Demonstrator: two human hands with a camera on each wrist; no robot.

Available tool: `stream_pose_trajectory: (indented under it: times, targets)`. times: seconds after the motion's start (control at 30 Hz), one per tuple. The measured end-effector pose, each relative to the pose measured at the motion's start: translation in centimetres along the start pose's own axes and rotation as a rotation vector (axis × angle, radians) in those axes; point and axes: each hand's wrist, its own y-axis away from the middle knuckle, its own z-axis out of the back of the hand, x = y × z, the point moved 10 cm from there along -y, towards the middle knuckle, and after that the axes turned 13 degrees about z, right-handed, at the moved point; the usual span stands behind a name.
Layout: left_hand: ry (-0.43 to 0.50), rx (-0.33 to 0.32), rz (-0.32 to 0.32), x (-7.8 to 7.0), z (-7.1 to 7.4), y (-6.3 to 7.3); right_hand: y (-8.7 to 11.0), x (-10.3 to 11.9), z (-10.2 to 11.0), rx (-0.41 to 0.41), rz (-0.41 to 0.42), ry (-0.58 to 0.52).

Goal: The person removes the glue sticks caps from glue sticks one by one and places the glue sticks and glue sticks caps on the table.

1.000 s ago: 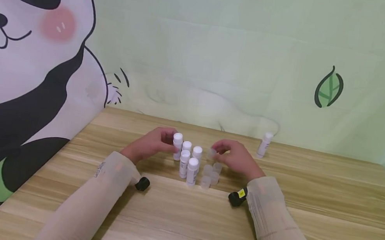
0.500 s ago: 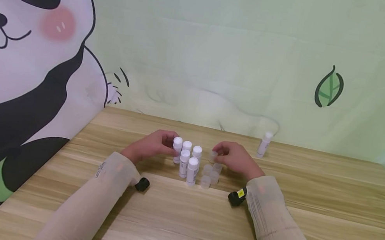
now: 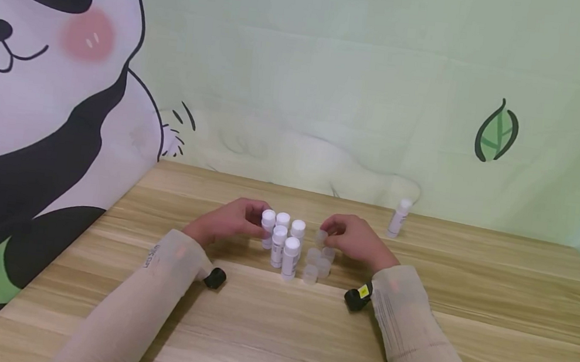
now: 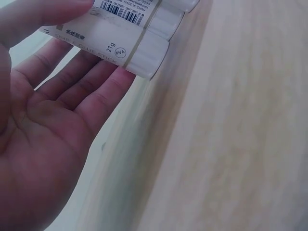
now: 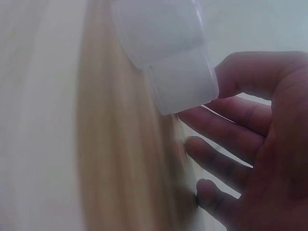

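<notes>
My left hand (image 3: 235,219) holds a white glue stick (image 3: 267,226) between thumb and fingers, at the far left of an upright cluster. Its printed label with "21g" shows on the glue stick (image 4: 96,41) in the left wrist view. Several more white glue sticks (image 3: 290,259) stand close beside it. My right hand (image 3: 355,238) pinches a translucent cap (image 3: 320,238) between thumb and index finger; the other fingers are loosely bent. Several similar translucent caps (image 3: 310,274) are grouped right of the glue sticks. In the right wrist view, the pinched cap (image 5: 183,79) sits against another cap.
Farther back on the right, a single glue stick (image 3: 398,219) stands alone near the wall. The wood-grain table (image 3: 273,338) meets a green backdrop (image 3: 300,87) with a panda print at left. Black wrist cameras (image 3: 215,278) sit on both sleeves.
My left hand has lowered its glue stick a little and brought it nearer the cluster. The right hand has lowered the translucent cap slightly toward the other caps.
</notes>
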Motion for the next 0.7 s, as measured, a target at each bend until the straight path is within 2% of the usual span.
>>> stream_pose_trajectory:
  times: [0.7]
  targets:
    - [-0.013, 0.019, 0.01, 0.23, -0.19, 0.17, 0.15, 0.08, 0.02, -0.003, 0.001, -0.018]
